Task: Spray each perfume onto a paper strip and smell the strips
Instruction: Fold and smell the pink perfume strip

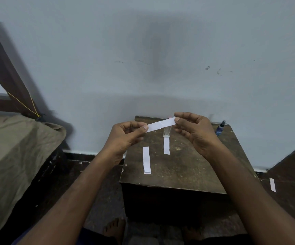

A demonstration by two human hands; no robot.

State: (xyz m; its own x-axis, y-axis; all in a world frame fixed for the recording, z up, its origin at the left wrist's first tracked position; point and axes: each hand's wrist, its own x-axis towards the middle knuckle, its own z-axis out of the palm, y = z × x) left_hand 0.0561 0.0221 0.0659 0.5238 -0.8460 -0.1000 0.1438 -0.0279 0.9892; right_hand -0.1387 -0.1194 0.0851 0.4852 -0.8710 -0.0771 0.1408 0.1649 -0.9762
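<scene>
Head view: both hands hold one paper strip stretched level above the wooden box, the left hand pinching its near end between thumb and forefinger, the right hand pinching the far end, probably to keep it flat and clear of the box for spraying or lifting to the nose. Under the strip stands a clear bottle, partly hidden, with a second strip lying just before it, as if paired with that scent. A stack of strips waits to the left, within reach. A dark blue spray bottle stands at the box's far right corner, untouched. One strip lies off the box at right; why, I cannot tell.
</scene>
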